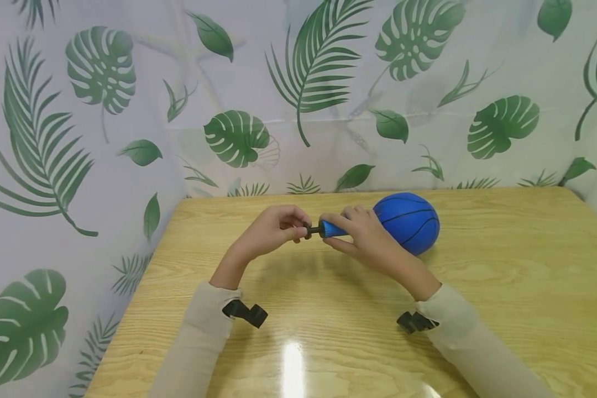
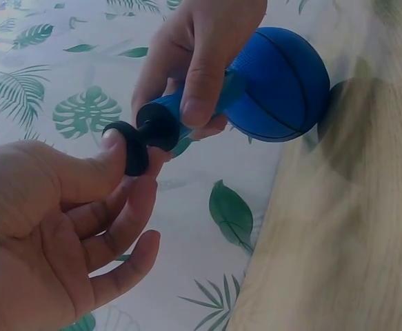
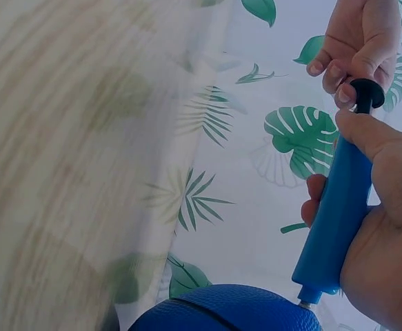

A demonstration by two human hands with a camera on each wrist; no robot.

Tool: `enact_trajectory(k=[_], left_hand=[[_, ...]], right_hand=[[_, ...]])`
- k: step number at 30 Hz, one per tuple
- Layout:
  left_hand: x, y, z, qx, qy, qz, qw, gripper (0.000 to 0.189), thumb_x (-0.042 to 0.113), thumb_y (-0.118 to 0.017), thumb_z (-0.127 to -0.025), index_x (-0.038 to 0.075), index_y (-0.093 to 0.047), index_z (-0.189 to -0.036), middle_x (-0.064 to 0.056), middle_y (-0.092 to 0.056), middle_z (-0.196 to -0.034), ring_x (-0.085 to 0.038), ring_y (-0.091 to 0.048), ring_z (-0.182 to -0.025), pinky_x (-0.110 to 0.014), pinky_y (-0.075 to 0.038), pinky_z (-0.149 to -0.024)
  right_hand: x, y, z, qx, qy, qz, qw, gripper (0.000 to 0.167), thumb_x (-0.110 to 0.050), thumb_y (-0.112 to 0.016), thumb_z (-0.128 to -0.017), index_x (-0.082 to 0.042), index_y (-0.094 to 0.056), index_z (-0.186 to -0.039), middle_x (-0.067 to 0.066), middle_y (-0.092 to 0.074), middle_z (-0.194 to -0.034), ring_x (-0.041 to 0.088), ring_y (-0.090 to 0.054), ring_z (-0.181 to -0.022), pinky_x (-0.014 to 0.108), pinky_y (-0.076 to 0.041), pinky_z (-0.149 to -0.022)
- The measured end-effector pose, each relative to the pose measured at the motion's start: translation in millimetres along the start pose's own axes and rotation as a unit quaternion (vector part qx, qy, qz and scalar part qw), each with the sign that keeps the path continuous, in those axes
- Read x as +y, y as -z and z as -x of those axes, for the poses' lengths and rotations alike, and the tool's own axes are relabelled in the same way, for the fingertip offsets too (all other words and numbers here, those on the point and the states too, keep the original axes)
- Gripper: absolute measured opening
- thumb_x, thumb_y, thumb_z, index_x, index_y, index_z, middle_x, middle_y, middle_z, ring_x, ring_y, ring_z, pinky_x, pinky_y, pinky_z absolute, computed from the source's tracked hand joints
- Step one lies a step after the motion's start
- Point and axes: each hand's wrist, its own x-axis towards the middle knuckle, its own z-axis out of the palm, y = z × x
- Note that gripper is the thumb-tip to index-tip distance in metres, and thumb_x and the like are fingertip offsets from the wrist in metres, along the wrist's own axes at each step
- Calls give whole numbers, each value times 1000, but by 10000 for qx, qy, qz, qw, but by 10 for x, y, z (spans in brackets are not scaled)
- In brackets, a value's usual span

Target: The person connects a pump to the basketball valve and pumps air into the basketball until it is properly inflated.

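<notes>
A blue hand pump [image 3: 335,214] lies level above the table, its needle end meeting a blue ball [image 1: 409,222] with black seams. My right hand [image 1: 365,235] grips the pump's barrel, thumb on one side and fingers on the other. The left hand [image 1: 276,232] pinches the black pump handle [image 2: 133,148] between thumb and index finger, its other fingers loosely bent. A short stretch of black rod shows between handle and barrel. In the right wrist view a bit of metal needle [image 3: 305,304] shows where pump and ball meet.
The ball rests on a wood-grain table [image 1: 328,331]. A white cloth with green leaf prints [image 1: 323,155] hangs behind the table and along its left side. Black straps with small cameras [image 1: 246,313] sit on both wrists over light sleeves.
</notes>
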Motion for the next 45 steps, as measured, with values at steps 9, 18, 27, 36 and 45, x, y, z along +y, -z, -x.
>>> enact_trajectory(k=[9, 18, 27, 36, 45], left_hand=[[31, 383, 157, 208, 130, -14, 9997, 12, 2, -64, -99, -1, -68, -110, -15, -72, -98, -32, -69, -90, -31, -57, -79], [92, 605, 248, 296, 182, -56, 9994, 12, -1, -64, -98, -2, -68, -109, -16, -72, -98, -21, -69, -86, -32, -57, -81], [28, 306, 42, -1, 178, -30, 9998, 9, -3, -62, -98, -4, -66, -107, -17, -70, -95, -18, -66, -80, -33, -57, -77], [-4, 75, -75, -114, 115, -54, 9999, 9, -1, -62, -99, -3, -66, -107, -16, -69, -96, -15, -66, -76, -37, -59, -78], [76, 222, -29, -323, 162, 13, 9993, 12, 3, -64, -99, -2, -68, -109, -16, -73, -98, -21, -68, -82, -29, -57, -76]], right_hand=[[116, 160, 11, -54, -458, -339, 9984, 43, -25, -70, -98, -11, -62, -139, 13, -63, -109, 35, -58, -105, 56, -42, -93], [140, 195, -38, 58, -398, -325, 9987, 42, -24, -70, -98, -10, -62, -137, 14, -62, -105, 35, -56, -100, 52, -41, -86], [53, 100, -74, -66, -292, -35, 9995, 39, -26, -72, -96, -13, -64, -132, 14, -63, -106, 36, -55, -103, 57, -42, -92], [-36, 44, -84, -150, -184, 64, 9997, 39, -26, -74, -94, -15, -64, -130, 9, -60, -98, 28, -50, -92, 48, -40, -84], [-28, 88, -105, -264, -200, -342, 9989, 39, -25, -72, -96, -15, -64, -132, 7, -62, -97, 26, -52, -90, 46, -41, -83]])
